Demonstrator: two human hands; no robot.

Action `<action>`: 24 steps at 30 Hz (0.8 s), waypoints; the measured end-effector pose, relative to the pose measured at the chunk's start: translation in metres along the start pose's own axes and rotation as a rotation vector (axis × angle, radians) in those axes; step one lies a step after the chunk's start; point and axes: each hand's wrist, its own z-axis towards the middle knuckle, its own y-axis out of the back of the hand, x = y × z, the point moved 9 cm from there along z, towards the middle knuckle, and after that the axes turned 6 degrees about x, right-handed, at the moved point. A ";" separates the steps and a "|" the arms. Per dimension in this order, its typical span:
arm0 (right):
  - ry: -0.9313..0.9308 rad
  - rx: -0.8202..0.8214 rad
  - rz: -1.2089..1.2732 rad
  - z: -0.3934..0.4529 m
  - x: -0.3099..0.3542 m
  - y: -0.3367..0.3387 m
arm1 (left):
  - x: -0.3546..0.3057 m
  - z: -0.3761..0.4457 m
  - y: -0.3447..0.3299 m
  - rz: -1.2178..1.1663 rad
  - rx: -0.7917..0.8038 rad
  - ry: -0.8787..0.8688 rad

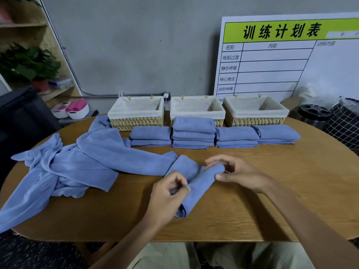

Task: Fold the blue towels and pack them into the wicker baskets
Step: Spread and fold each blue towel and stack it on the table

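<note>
A blue towel [196,181] lies bunched lengthwise on the wooden table [272,191] in front of me. My left hand [167,193] pinches its near edge, and my right hand [237,171] grips its far end. A heap of unfolded blue towels [77,162] spreads over the table's left side. Several stacks of folded blue towels [193,133] sit in a row before three cloth-lined wicker baskets: left [136,121], middle [198,113], right [256,121]. Nothing shows inside the baskets.
A white schedule board [281,59] leans on the wall behind the baskets. A steel bin [312,115] and a checked bag [345,123] stand at the right. A black chair [23,117] and shelves with a plant [29,63] are at the left.
</note>
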 end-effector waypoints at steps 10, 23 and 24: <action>0.069 -0.088 -0.113 0.079 0.013 -0.031 | 0.012 -0.009 0.032 0.037 -0.135 0.019; -0.055 -0.319 -0.397 0.103 -0.015 -0.039 | 0.063 0.009 0.072 0.845 -0.095 0.087; -0.078 -0.324 -0.436 0.102 -0.016 -0.039 | 0.072 0.012 0.069 0.906 -0.052 0.108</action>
